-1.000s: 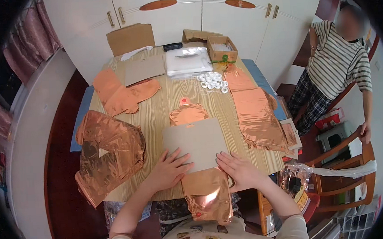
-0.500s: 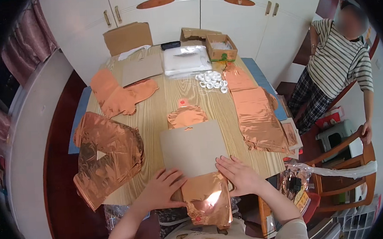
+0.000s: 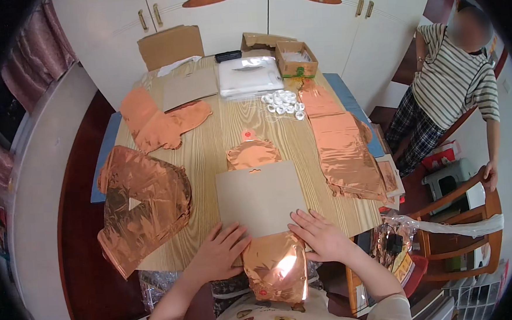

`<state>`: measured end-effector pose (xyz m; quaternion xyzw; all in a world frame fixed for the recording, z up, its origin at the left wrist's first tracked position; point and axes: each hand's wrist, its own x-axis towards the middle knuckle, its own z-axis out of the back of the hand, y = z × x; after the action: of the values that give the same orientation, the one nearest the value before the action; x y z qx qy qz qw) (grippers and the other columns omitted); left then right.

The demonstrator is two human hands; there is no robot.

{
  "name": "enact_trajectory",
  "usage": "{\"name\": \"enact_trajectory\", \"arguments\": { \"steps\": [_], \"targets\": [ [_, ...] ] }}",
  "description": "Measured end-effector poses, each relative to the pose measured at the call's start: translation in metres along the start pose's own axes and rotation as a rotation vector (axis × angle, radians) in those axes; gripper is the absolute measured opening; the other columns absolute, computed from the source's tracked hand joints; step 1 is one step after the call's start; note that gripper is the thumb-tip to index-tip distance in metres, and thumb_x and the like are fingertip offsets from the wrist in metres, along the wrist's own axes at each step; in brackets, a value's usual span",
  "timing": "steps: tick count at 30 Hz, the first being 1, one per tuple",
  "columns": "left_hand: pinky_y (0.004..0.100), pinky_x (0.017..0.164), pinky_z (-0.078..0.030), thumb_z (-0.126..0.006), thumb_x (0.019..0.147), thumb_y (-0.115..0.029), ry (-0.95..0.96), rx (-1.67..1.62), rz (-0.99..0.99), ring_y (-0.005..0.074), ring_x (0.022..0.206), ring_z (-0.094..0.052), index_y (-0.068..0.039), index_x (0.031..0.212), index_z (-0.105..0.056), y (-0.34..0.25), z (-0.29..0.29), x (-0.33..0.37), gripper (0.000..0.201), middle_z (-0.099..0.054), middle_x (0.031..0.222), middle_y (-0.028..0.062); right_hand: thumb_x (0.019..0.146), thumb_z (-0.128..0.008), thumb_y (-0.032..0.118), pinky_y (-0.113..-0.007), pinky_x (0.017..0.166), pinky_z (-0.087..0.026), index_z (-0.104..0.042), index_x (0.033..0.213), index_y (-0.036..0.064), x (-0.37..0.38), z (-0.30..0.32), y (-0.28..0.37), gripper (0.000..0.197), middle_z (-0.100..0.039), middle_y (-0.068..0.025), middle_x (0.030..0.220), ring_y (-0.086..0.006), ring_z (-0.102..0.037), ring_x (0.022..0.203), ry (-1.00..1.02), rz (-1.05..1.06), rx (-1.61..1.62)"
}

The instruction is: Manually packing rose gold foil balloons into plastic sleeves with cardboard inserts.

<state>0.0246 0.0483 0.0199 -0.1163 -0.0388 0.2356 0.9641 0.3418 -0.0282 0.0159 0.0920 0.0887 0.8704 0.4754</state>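
A grey-brown cardboard sheet [image 3: 262, 198] with a small notched slot in its far edge lies flat at the table's near middle. It rests across a copper-coloured foil balloon [image 3: 274, 267], whose near end hangs over the table edge toward me. The balloon's far end shows beyond the card, with a small pale tab bearing a red mark [image 3: 248, 135]. My left hand [image 3: 222, 251] lies with fingers stretched at the card's near left corner. At its near right corner my right hand [image 3: 319, 233] rests flat, fingers spread over the card's edge.
Flat copper foil balloons lie at left [image 3: 147, 196] and right [image 3: 349, 148]. Farther back are white ribbon rolls [image 3: 282, 104], a stack of clear plastic bags [image 3: 250, 78], another cardboard sheet [image 3: 189, 91] and an open box [image 3: 297, 60]. A person [image 3: 450, 83] stands right, holding a wooden chair [image 3: 465, 229].
Both hands stay at the card's near corners, with only slight finger shifts. The card and the foil balloon look almost unmoved.
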Motion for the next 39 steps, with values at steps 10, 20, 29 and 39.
{"name": "enact_trajectory", "arguments": {
  "steps": [10,20,29,39],
  "targets": [
    [0.0554,0.115,-0.02,-0.072,0.072,-0.042,0.023,0.01,0.018,0.0348,0.141,-0.029,-0.009,0.136,-0.047,0.003,-0.01,-0.002,0.076,-0.037,0.148,0.0154,0.074,-0.072,0.035,-0.05,0.113,-0.03,-0.058,0.125,0.0199,0.0,0.001,0.0,0.055,-0.035,-0.0195,0.15,-0.0356,-0.034,0.139,0.011,0.046,-0.042],
    [0.0548,0.117,-0.015,-0.069,0.075,-0.046,0.076,-0.002,0.013,0.0373,0.144,-0.022,-0.007,0.138,-0.045,0.005,-0.01,-0.001,0.078,-0.029,0.153,0.018,0.075,-0.071,0.037,-0.05,0.114,-0.028,-0.063,0.112,0.0177,0.0,-0.003,-0.002,0.042,-0.034,-0.0207,0.151,-0.0361,-0.032,0.14,0.011,0.058,-0.04],
    [0.0556,0.112,-0.025,-0.069,0.077,-0.036,-0.031,0.026,0.009,0.0351,0.137,-0.035,-0.009,0.128,-0.054,0.004,-0.01,0.003,0.059,-0.042,0.144,0.0151,0.078,-0.069,0.034,-0.05,0.113,-0.029,-0.064,0.118,0.0211,0.001,-0.006,-0.005,0.042,-0.043,-0.0123,0.146,-0.0331,-0.038,0.138,-0.065,0.065,-0.033],
    [0.051,0.101,-0.039,-0.07,0.078,-0.022,-0.263,-0.055,0.037,0.0272,0.119,-0.054,-0.009,0.106,-0.065,0.007,-0.01,0.015,0.031,-0.063,0.116,0.0082,0.082,-0.067,0.026,-0.043,0.099,-0.046,-0.065,0.103,0.0097,0.015,-0.008,-0.007,0.026,-0.067,-0.0093,0.115,-0.0256,-0.061,0.113,-0.279,0.019,0.062]
  ]
}}
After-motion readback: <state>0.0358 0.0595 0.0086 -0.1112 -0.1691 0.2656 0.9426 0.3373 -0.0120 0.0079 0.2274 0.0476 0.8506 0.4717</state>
